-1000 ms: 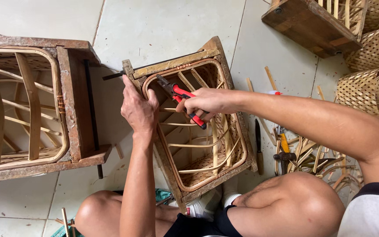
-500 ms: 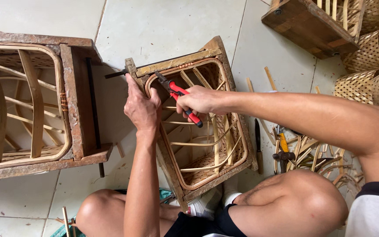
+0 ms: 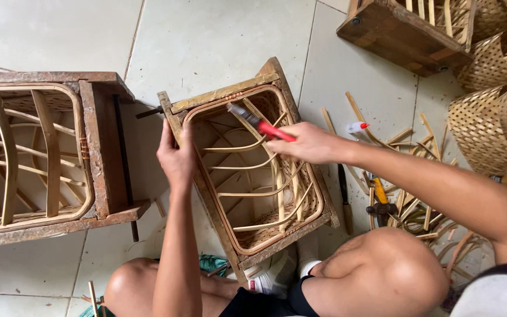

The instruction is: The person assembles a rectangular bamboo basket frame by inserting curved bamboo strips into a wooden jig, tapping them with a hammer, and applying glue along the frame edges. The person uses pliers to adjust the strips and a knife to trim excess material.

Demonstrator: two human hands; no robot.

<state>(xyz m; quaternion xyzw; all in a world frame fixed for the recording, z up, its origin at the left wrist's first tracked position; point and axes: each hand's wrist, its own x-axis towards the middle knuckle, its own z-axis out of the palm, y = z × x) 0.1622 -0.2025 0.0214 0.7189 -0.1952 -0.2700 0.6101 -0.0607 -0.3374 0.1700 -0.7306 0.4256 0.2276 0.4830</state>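
- Nearest to the camera, the person is sitting on the tiled floor (image 3: 218, 41) with both knees up, and the wooden frame box (image 3: 247, 176) is leaning between them, its bottom corner resting by the feet.
- The left hand (image 3: 176, 157) is wrapping closed around the box's left rail, just under the top-left corner, steadying it. It's sitting a little lower on that rail than it was 1 second ago.
- The right hand (image 3: 309, 144) is closed around the red-handled pliers (image 3: 259, 124), tip pointing up-left at the bent cane hoop just inside the box's top edge. A moment back the pliers were angled down into the box; now they're lifted and swung toward the top rail, so I'd guess the work is shifting to the cane along that rim.
- Room-wise, the inside of the box is mostly open between the curved cane ribs, so the pliers aren't crowded.
- To the left, a bigger wooden frame (image 3: 42, 158) is lying close, only a narrow strip of floor between them.
- To the right, cane offcuts (image 3: 418, 205), a knife and small tools are cluttering the floor.
- Farthest out, another frame (image 3: 406, 29) and woven baskets (image 3: 494, 117) are filling the top-right corner.
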